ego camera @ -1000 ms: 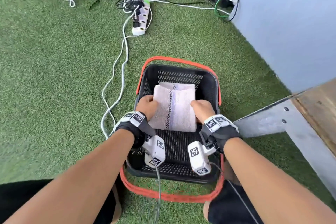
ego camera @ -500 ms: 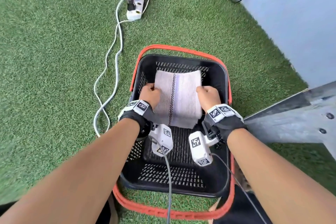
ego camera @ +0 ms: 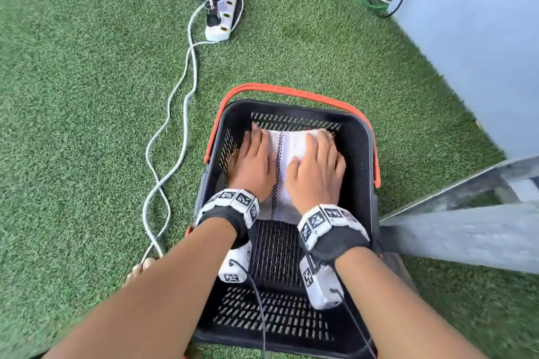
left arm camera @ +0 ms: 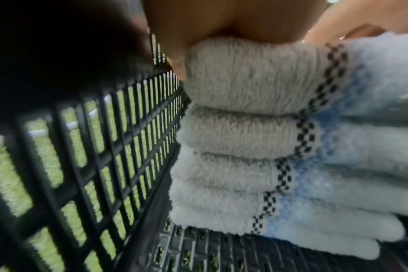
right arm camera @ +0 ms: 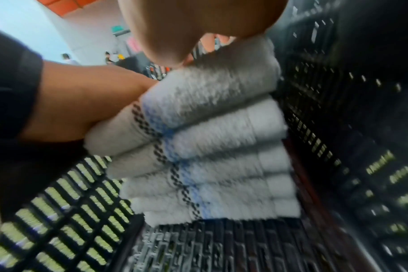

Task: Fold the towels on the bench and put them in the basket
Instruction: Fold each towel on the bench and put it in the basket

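A black slatted basket (ego camera: 363,154) with orange handles stands on the green turf. At its far end lies a stack of several folded white towels (ego camera: 281,154), each with a black checked stripe and a blue band; the stack's folded edges (left arm camera: 245,132) (right arm camera: 210,147) show in both wrist views. My left hand (ego camera: 253,160) lies flat on the left half of the top towel, fingers straight. My right hand (ego camera: 316,166) lies flat on the right half. Both palms (left arm camera: 221,22) (right arm camera: 198,22) press down on the top towel. The near half of the basket floor (ego camera: 277,318) is bare.
A white power strip (ego camera: 223,13) and loose white cables (ego camera: 175,114) lie on the turf to the left and beyond the basket. A metal bench leg (ego camera: 466,230) slants in just right of the basket. A pale blue wall (ego camera: 481,38) stands at the right.
Earlier both hands gripped the folded towel by its sides above the basket. It now lies on the stack at the far end, and both hands have let go and lie flat on top.
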`<action>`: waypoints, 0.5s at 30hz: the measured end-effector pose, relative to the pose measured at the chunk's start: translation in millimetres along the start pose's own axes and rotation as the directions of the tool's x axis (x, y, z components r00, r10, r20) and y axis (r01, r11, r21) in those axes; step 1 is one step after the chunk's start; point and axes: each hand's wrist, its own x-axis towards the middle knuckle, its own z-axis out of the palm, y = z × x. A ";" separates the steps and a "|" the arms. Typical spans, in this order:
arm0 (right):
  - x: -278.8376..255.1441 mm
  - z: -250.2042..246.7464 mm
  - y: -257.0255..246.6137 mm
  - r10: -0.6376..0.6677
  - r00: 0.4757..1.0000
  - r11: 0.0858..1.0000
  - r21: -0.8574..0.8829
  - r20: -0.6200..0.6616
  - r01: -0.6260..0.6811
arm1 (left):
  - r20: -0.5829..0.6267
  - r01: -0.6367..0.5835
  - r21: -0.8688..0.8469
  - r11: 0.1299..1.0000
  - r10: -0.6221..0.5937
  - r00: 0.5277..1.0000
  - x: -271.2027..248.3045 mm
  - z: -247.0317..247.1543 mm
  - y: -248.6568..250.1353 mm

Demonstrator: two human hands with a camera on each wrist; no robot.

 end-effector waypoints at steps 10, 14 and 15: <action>-6.9 49.6 18.3 0.075 0.997 0.997 -0.021 0.034 -0.074 | -0.072 -0.045 0.113 0.993 0.054 0.996 3.5 39.7 -11.5; -4.4 52.3 21.9 0.049 0.998 0.997 0.055 0.038 -0.051 | -0.071 -0.042 0.120 0.992 0.051 0.996 4.8 41.4 -9.9; -4.5 50.2 21.6 0.051 0.997 0.997 0.061 0.053 -0.054 | -0.062 -0.038 0.116 0.992 0.046 0.997 3.8 39.8 -9.2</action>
